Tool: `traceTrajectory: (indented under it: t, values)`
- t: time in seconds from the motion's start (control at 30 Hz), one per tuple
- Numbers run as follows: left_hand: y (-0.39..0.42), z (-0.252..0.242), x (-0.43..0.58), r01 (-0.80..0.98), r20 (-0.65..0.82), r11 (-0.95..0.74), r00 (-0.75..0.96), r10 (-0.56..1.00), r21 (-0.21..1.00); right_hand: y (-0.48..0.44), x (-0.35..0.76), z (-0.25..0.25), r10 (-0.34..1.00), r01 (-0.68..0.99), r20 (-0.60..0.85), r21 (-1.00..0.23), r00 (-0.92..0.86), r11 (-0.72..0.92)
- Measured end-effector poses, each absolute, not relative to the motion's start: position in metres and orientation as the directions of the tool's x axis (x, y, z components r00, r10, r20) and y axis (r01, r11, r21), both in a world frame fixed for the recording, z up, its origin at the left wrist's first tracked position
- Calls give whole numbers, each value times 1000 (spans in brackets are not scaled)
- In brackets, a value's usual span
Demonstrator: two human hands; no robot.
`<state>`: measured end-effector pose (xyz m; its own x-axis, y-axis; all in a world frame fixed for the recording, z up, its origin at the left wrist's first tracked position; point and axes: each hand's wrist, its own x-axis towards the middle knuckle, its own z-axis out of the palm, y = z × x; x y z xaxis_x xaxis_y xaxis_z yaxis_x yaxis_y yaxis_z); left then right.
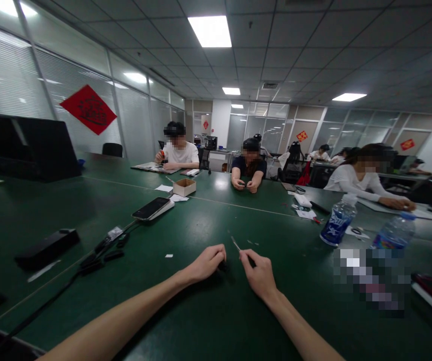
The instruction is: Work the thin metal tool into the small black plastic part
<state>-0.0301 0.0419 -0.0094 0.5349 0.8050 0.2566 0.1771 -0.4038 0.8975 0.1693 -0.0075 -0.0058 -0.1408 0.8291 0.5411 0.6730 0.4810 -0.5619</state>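
Observation:
Both my hands rest on the green table (208, 321) in front of me. My left hand (205, 263) is closed, its fingers curled over a small dark object (222, 266) that I cannot name. My right hand (260, 275) is closed in a pinch on a thin pale stick-like piece (236, 244) that points up and to the left. The two hands are a short gap apart. A tiny white scrap (168, 256) lies on the table left of my left hand.
A phone on a white box (151, 208), a small cardboard box (184, 186), a black case (47, 248) and cables (101, 253) lie to the left. Two water bottles (338, 219) (394, 231) stand at right. Other people sit across the table. A laptop (27, 145) stands far left.

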Motion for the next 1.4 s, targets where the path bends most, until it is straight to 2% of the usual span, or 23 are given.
traceTrajectory:
  t: [0.13, 0.33, 0.53, 0.73, 1.0, 1.17, 1.4]
  values:
    - [44, -14, -29, 121, 127, -215, 505, 854, 969, -8, 168, -7, 805, 653, 541, -522, -243, 548]
    - [55, -20, -29, -117, 44, 17, 496, 867, 993, -10, 167, -8, 789, 653, 551, -497, -273, 572]
    - [52, -10, -30, -179, 99, -4, 527, 844, 984, -10, 168, -6, 795, 666, 552, -498, -251, 556]
    - [55, -12, -29, -294, 116, 19, 432, 895, 956, -7, 173, -6, 804, 696, 560, -496, -201, 519]
    - [65, -16, -43, -185, 38, 72, 532, 846, 980, -1, 184, -8, 835, 728, 515, -497, -191, 473]
    - [65, -12, -45, -126, -16, 113, 594, 804, 986, 0, 182, -10, 826, 775, 528, -432, -196, 461]
    - [63, -12, -47, -21, -5, 22, 599, 801, 1000, -4, 179, -4, 857, 840, 468, -359, -214, 406]
